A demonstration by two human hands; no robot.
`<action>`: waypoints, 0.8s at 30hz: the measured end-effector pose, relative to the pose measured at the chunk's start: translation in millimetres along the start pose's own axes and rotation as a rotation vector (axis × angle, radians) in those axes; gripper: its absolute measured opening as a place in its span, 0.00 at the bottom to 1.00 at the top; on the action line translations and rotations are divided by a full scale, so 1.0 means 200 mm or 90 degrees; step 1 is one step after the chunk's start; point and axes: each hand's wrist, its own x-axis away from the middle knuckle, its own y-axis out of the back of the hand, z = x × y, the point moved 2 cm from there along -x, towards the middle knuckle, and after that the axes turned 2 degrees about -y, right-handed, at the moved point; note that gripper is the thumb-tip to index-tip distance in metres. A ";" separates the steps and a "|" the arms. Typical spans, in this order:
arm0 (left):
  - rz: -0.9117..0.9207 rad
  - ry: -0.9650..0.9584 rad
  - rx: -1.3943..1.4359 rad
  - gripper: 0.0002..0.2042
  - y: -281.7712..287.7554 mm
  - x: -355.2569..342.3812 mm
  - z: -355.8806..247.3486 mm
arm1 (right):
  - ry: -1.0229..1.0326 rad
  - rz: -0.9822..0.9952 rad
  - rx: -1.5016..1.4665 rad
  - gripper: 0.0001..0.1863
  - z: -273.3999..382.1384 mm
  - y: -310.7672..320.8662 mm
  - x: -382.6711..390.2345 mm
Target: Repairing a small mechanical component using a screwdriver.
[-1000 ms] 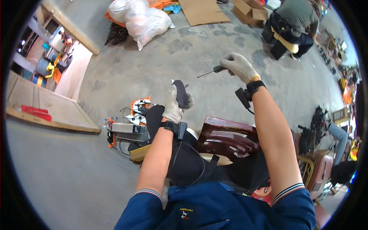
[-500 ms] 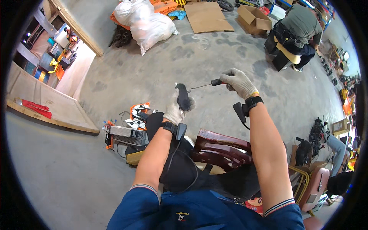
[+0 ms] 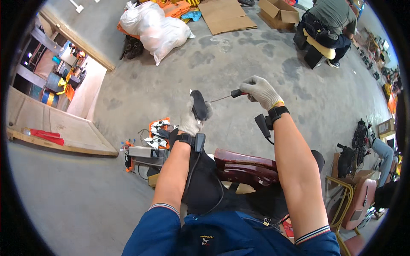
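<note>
In a pale knit glove, my left hand (image 3: 191,121) grips a small black oblong part (image 3: 199,105), held up in front of me at mid-view. A bit of white shows at the part's upper end; its exact kind I cannot make out. My right hand (image 3: 261,91), gloved alike, is closed round the dark and red handle of a screwdriver (image 3: 235,93). The thin shaft points left, and its tip reaches the right side of the black part near my left fingers. Whether the tip sits in a screw is too small to tell.
A dark red wooden chair back (image 3: 243,165) stands before my lap. Left of it lies a pile of metal and orange-white parts (image 3: 147,154). White sacks (image 3: 164,36), flattened cardboard (image 3: 226,16) and an open box (image 3: 278,15) lie far off. A seated person (image 3: 329,27) works at far right.
The screwdriver has come closer to the black part, its tip now against the side. My view has shifted a little, and both hands sit slightly further left in it.
</note>
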 end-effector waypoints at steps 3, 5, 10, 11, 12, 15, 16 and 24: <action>0.029 0.007 0.000 0.29 0.04 -0.03 0.02 | 0.018 -0.059 -0.006 0.21 -0.02 0.03 -0.01; 0.002 0.031 0.015 0.30 0.06 -0.05 0.03 | 0.008 -0.053 -0.008 0.20 -0.04 0.04 -0.02; 0.014 0.027 0.017 0.27 0.07 -0.05 0.04 | -0.002 -0.029 -0.020 0.20 -0.05 0.00 -0.02; 0.022 0.033 0.018 0.26 0.07 -0.04 0.05 | -0.006 -0.029 -0.016 0.20 -0.05 -0.01 -0.02; 0.021 0.031 0.020 0.26 0.08 -0.04 0.05 | -0.013 -0.033 -0.011 0.21 -0.05 -0.01 -0.01; -0.003 0.024 0.022 0.24 0.07 -0.02 0.05 | -0.028 -0.026 -0.008 0.21 -0.05 -0.03 -0.02; 0.017 0.024 0.011 0.24 0.07 -0.02 0.05 | -0.018 -0.019 -0.016 0.21 -0.04 -0.03 -0.02; 0.013 0.034 0.081 0.23 -0.02 -0.01 0.06 | -0.011 -0.025 0.014 0.21 -0.03 -0.04 0.00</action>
